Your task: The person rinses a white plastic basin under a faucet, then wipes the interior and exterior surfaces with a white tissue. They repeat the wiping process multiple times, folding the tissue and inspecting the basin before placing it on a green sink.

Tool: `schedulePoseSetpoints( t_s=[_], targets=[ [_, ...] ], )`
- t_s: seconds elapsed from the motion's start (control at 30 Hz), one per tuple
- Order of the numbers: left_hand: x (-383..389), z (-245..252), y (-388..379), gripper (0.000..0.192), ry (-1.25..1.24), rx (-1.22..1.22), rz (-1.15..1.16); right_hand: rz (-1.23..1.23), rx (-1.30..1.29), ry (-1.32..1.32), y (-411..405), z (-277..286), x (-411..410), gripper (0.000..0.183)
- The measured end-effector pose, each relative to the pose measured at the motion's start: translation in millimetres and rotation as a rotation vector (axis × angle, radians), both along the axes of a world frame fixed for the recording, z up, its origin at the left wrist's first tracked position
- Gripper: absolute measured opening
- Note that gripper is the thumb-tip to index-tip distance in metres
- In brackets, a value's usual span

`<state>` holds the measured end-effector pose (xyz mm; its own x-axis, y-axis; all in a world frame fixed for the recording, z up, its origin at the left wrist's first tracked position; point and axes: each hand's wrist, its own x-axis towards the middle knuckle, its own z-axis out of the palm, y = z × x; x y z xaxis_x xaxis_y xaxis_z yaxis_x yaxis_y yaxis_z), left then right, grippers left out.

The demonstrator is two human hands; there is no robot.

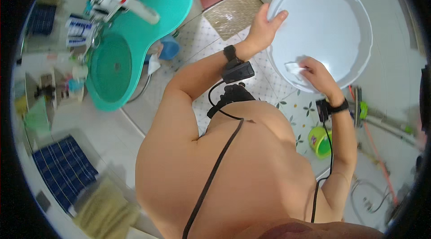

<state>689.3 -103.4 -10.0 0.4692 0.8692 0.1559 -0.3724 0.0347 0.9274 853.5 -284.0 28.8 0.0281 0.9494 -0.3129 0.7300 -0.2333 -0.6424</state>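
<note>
A large white plastic basin (323, 26) is held up in front of me, tilted so that its inside faces me. My left hand (266, 30) grips its rim on the left, thumb inside and the fingers behind. Inside the near part of the basin, my right hand (315, 70) pinches a small white cloth or tissue (294, 68) close to the wall. Whether the cloth touches the surface cannot be told. Black devices with cables are strapped to both of my wrists.
On the left is a green washbasin counter (143, 53) with bottles and toiletries. A blue bucket (169, 47) stands beneath it. A yellow-green pail (320, 143) sits on the tiled floor, near mop handles (387, 126). A mat (232, 13) lies by the doorway. Towels (65, 170) hang lower left.
</note>
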Motion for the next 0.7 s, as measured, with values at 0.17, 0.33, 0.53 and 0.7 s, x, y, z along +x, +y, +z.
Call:
schedulePoseSetpoints(
  t_s=[0.17, 0.33, 0.53, 0.7],
  targets=[
    [-58, -4, -1, 0.032, 0.035, -0.177, 0.137, -0.547, 0.176, 0.597, -32, 31, 32, 0.033],
    [-112, -26, -23, 0.03, -0.076, -0.333, 0.271, -0.682, 0.307, 0.914, -48, 37, 16, 0.045],
    [-186, -23, -72, 0.035, -0.04, -0.412, 0.558, -0.675, 0.243, 1.08, -57, -7, 42, 0.046],
    [-241, -39, -123, 0.036, -0.065, -0.519, 0.709, -0.687, 0.076, 1.118, -78, -51, 50, 0.041]
  ],
)
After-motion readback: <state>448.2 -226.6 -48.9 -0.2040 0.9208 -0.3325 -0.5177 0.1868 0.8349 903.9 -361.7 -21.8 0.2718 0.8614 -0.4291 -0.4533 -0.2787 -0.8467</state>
